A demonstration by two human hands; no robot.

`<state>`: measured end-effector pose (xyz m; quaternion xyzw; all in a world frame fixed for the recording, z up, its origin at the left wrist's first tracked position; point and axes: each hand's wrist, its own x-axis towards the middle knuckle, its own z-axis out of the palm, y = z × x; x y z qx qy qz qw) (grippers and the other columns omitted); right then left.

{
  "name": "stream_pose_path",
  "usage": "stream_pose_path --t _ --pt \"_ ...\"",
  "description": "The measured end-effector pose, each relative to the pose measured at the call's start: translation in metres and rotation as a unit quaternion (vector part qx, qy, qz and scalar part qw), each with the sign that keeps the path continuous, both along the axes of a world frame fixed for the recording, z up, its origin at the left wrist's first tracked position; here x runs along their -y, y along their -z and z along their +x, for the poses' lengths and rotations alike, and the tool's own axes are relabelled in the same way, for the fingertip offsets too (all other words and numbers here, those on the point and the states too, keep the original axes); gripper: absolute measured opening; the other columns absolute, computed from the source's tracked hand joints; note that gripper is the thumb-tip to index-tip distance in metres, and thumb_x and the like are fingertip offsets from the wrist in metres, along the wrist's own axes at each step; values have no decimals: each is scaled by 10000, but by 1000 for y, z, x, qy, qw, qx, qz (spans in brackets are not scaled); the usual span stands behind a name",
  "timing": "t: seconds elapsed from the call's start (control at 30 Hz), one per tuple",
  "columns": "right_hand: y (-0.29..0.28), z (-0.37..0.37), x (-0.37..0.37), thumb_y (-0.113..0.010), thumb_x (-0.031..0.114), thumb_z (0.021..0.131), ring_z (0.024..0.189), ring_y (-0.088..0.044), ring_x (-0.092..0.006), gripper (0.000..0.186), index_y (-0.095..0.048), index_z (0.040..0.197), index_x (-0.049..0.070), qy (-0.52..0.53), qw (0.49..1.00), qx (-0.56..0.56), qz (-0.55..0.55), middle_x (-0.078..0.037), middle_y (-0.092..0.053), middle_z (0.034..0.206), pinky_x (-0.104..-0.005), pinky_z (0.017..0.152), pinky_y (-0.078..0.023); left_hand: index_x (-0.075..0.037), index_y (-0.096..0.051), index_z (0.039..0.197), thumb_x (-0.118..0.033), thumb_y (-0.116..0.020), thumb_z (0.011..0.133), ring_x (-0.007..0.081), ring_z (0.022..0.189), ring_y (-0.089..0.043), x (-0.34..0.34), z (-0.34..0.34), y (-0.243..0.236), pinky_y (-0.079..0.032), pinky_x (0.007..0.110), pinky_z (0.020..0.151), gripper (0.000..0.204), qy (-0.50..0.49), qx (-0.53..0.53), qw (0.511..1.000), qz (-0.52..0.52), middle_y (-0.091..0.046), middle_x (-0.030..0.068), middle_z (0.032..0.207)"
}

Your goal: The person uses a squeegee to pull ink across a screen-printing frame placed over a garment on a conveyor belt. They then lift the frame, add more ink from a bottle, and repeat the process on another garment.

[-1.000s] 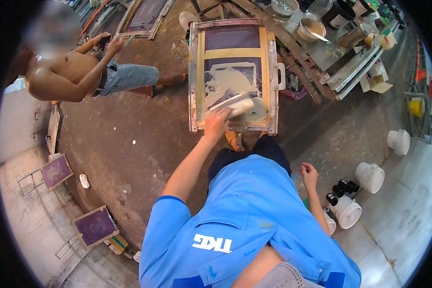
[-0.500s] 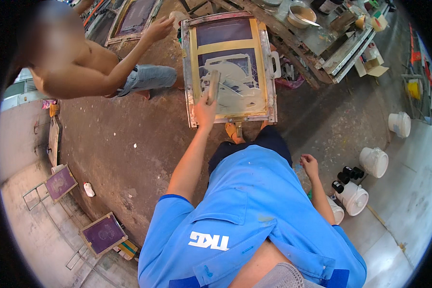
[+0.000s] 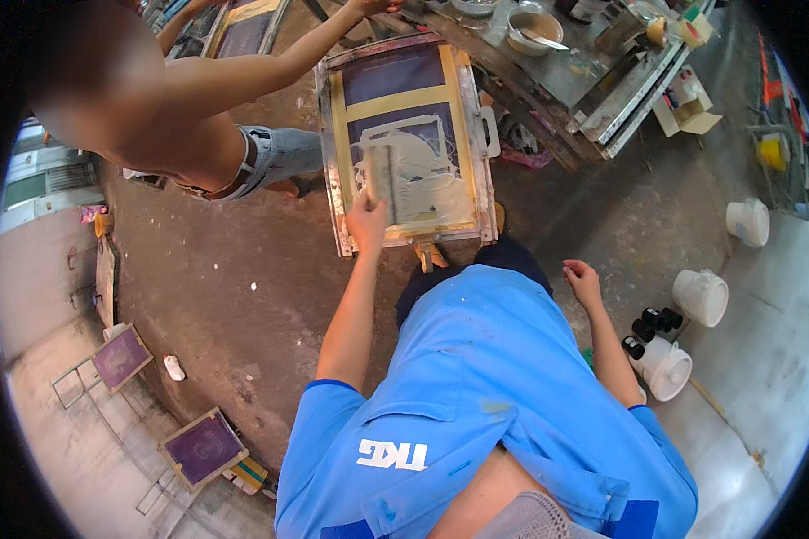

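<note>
Over one screen (image 3: 391, 74), one squeegee (image 3: 380, 176), left grip (image 3: 366, 220)

The left hand (image 3: 367, 222) grips a squeegee (image 3: 380, 178) over a smeared screen frame (image 3: 391, 74); white buckets (image 3: 700, 298) stand right of the right hand (image 3: 584, 284).

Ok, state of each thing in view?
Left hand: closed on the squeegee.
Squeegee: gripped, over the lower mesh; contact unclear.
Right hand: empty, fingers loosely curled.
Screen-printing frame: lower mesh partly coated with pale paste, upper mesh uncoated.
Cardboard box: open.
Mixing bowl: contains brownish paste, stirrer in it.
</note>
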<state>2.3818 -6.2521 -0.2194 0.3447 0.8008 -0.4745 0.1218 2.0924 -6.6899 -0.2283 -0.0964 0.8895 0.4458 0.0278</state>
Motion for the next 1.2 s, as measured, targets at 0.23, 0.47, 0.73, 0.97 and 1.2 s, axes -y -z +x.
stream_pose_path --t 0.23,0.47,0.73,0.97,1.2 --pt "-38 -90 8 -688 160 898 819 -692 -149 242 -719 1109 45 -59 997 -47 14 -96 -749 926 -303 758 -536 -23 -701 1167 -206 -757 807 349 732 -677 -10 15 -27 -511 409 681 408 -37 -85 984 -151 -701 204 820" --pt "-131 -225 9 -631 54 937 790 -672 -124 185 -704 1100 8 -68 946 -313 -53 -79 -713 850 -278 713 -530 -62 -694 1182 -95 -736 785 349 827 -675 -77 36 -37 -496 457 704 401 39 -67 996 -35 -709 174 927" --pt "-138 -481 -101 -854 286 767 1102 -657 -263 732 -533 1371 26 41 894 -422 144 -174 -672 1200 -371 920 -529 -115 -695 1201 -1 -718 712 306 897 -700 -38 50 -49 -541 410 774 502 285 -170 932 -144 -729 127 1026" --pt "-100 -606 -126 -920 491 630 1244 -562 -350 1054 -451 1413 -35 29 918 -376 120 -246 -573 1344 -420 1051 -440 -137 -712 1195 -74 -693 796 346 885 -699 5 34 -61 -543 398 789 404 11 26 991 -129 -719 178 986" --pt "-144 -606 -110 -913 421 702 1112 -584 -224 816 -544 1291 -8 -16 881 -466 78 -141 -614 1222 -344 963 -460 -186 -715 1192 -96 -698 779 322 950 -699 -40 60 -42 -555 419 797 423 33 -1 989 -143 -720 155 1059"
